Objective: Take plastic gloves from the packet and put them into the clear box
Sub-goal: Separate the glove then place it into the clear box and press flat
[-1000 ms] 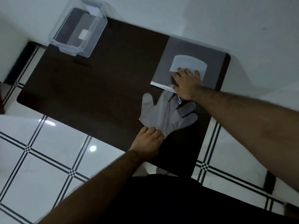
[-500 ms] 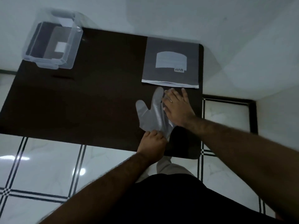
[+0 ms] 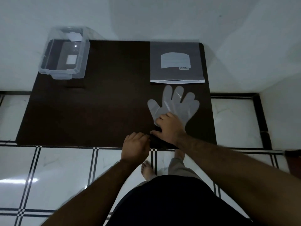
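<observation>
A translucent plastic glove [image 3: 176, 106] lies flat on the dark table [image 3: 101, 111], fingers spread toward the packet. My right hand [image 3: 169, 128] presses on the glove's cuff end with bent fingers and hides its lower edge. My left hand [image 3: 136, 145] sits at the table's front edge, fingers curled, just left of my right thumb; no glove plastic shows in it. The grey packet [image 3: 176, 62] lies at the back right, its open mouth facing the glove. The clear box [image 3: 64, 57] stands at the back left corner, with only a white label showing inside.
The table stands against a white wall [image 3: 146, 17]. Below its front edge is a white tiled floor [image 3: 65, 168] with dark lines, and my bare feet [image 3: 147, 170] stand on it. A wide bare stretch of tabletop separates the glove from the box.
The glove now lies spread flat with all its fingers showing. My right hand slid from the glove's fingers down to its cuff. My left hand shifted left of the glove.
</observation>
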Demonstrator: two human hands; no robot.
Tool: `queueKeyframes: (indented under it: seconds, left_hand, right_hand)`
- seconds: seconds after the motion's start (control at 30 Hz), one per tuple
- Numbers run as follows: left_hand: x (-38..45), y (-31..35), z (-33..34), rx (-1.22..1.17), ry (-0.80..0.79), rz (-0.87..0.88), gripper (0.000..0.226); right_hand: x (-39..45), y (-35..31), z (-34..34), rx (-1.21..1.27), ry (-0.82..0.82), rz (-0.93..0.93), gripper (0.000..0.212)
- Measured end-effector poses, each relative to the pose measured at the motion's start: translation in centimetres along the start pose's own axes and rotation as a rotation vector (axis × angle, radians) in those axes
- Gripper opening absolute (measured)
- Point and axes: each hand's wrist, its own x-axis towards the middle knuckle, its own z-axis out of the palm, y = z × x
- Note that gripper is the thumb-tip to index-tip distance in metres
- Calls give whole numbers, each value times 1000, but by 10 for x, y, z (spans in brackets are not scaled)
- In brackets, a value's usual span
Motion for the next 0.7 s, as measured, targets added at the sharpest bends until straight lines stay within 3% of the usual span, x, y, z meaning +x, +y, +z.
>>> queueKeyframes:
  seconds: [0.2, 0.37, 0.43, 0.5, 0.57, 0.7]
  left_hand:
    - [-11, -28, -16, -18, 4, -80, 25]
    - [-13, -27, -18, -132, -22, -203, 21]
    - [-12, -20, -15, -304, -101, -326, 22]
    - [-10, -10, -14, -579, -171, -559, 18]
    - [-4, -1, -12, -839, -144, -788, 13]
    - [10, 13, -10, -1113, -143, -936, 12]
  right_hand:
    - [11, -17, 6, -75, 7, 149, 30]
    - [2, -16, 10, -71, 31, 84, 25]
    - [-6, -18, 14, -33, 44, 67, 22]
    - [-16, -22, 19, 56, 74, 91, 16]
    - [-24, -26, 25, 192, 129, 165, 11]
    - [-33, -30, 36, 462, 168, 301, 5]
